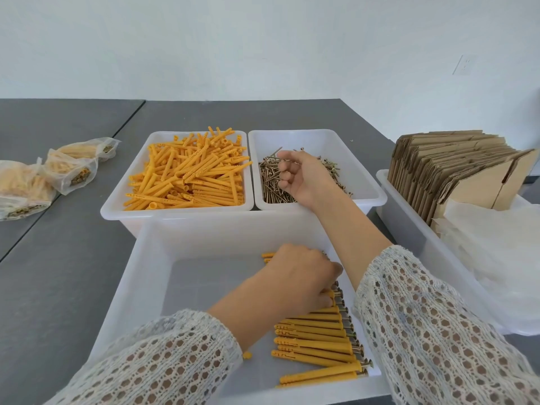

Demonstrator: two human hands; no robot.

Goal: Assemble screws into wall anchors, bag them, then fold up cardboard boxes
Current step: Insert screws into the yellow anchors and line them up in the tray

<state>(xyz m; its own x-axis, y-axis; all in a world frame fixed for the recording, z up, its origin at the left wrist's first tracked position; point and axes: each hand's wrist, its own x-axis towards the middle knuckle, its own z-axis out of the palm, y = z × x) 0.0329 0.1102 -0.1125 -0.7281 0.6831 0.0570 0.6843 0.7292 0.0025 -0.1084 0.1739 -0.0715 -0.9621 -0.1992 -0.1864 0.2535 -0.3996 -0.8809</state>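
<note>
Fingers of the right hand (295, 176) curl loosely over the brass screws (271, 185) in the far right bin (368, 182); whether they pinch one I cannot tell. The left hand (301, 276) closes on orange assembled anchors (318, 343) in the near white bin (152, 258). Loose ribbed anchors (187, 173) fill the neighbouring bin. Bare grey table (58, 258) lies left; flat cardboard (447, 168) stands right.

bare grey desk (58, 273) lies open left of the near tub (152, 276), whose left half is free. the anchor tub (117, 200) and screw tub (377, 191) wall off the far side; the cardboard tray (391, 206) crowds the right, filled bags (70, 171) the far left.
</note>
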